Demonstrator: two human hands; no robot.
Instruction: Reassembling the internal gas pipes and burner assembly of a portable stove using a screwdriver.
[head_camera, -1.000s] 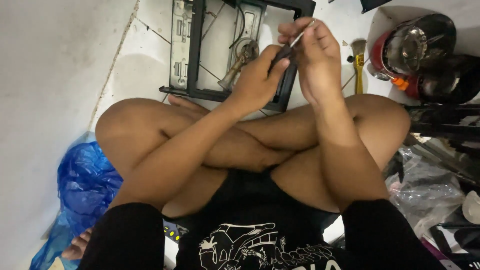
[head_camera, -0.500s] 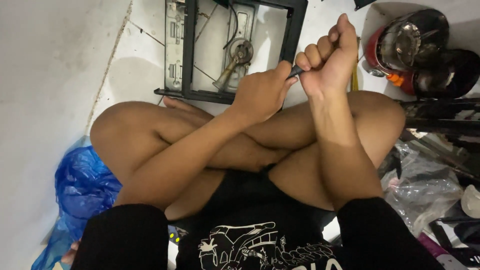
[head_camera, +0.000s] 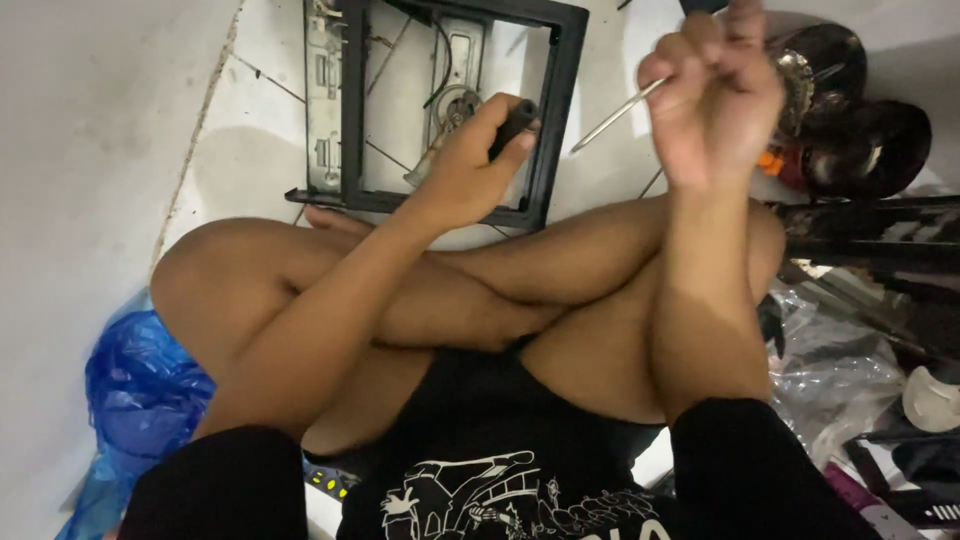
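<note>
The left hand (head_camera: 465, 165) wraps its fingers around a short black cylindrical tool handle (head_camera: 515, 122), gripping it firmly as if to keep it from twisting. The right hand (head_camera: 710, 100) is raised in a closed fist, fingers pressed together around a thin silver metal shaft (head_camera: 615, 115), whose free tip points down toward the handle. Beyond the left fingers, an open black metal computer case frame (head_camera: 555, 110) lies on the white tiled floor (head_camera: 250, 140).

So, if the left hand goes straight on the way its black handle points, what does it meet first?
The left hand points the black handle up and right. Going straight on, it would probably first meet the right bar of the black frame. Depth is unclear, so it might pass above it.
</note>
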